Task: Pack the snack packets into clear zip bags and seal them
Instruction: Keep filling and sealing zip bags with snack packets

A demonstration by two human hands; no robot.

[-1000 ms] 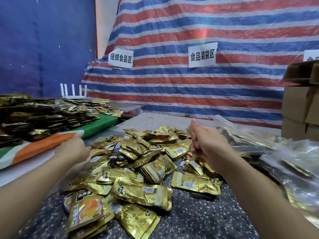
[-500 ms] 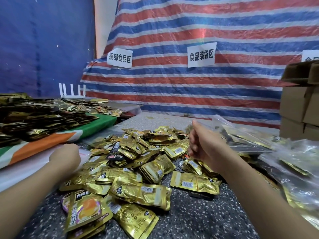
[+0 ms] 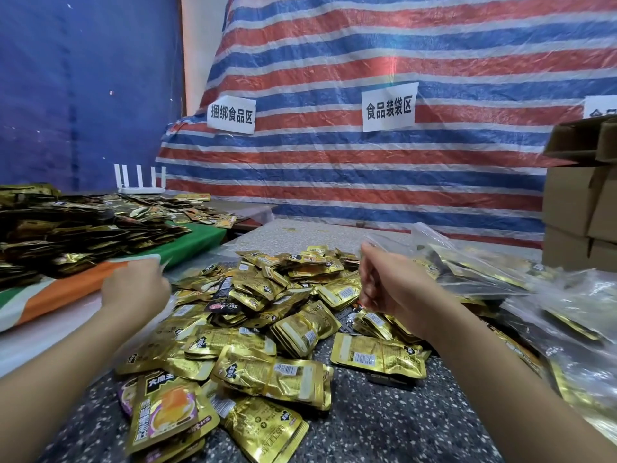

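Packing partly done; a large heap is left.
Head view: loose gold foil snack packets heap on the speckled table; filled clear plastic zip bags lie right. The right hand pinches one bag's edge; the left hand is curled, its hold unclear.

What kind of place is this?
Probably a makeshift food-packing workshop: a heap of gold snack packets on the table, filled clear bags at right, stacked cartons, and a paper sign on a striped tarp.
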